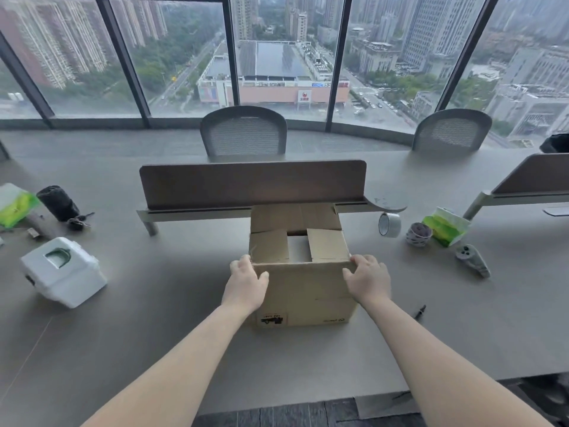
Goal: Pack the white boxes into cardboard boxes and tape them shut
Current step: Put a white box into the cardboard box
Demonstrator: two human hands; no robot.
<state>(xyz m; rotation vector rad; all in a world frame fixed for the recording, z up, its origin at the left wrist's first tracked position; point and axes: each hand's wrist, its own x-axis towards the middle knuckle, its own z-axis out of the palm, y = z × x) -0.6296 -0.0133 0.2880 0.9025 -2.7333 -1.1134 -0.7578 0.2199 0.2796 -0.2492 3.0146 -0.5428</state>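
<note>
Your forearms reach in from the near edge of the table [129,359], well apart, and each ends at a near top corner of the cardboard box [303,292]. Your left hand [244,282] grips the near-left corner with its thumb on the front face and its fingers over the side. Your right hand [368,280] is curled round the near-right corner in the same way. The box stands upright in the middle of the table, its far side close against the desk divider [252,183]. The two side flaps [328,245] are folded in with a gap between them, where a pale surface shows, probably a white box already packed. The far flap [295,217] stands up towards the divider; I cannot tell where the near flap lies. The step in hand looks like closing the top. Press both side flaps level first, then bring the far flap down and hold the seam flat with one hand so it does not spring up. The tape roll [389,224] stands on edge to the right of the box, near your right hand, so reach for it with that one. Another white box [63,271] lies tilted on the table well to the left, not yet packed.
</note>
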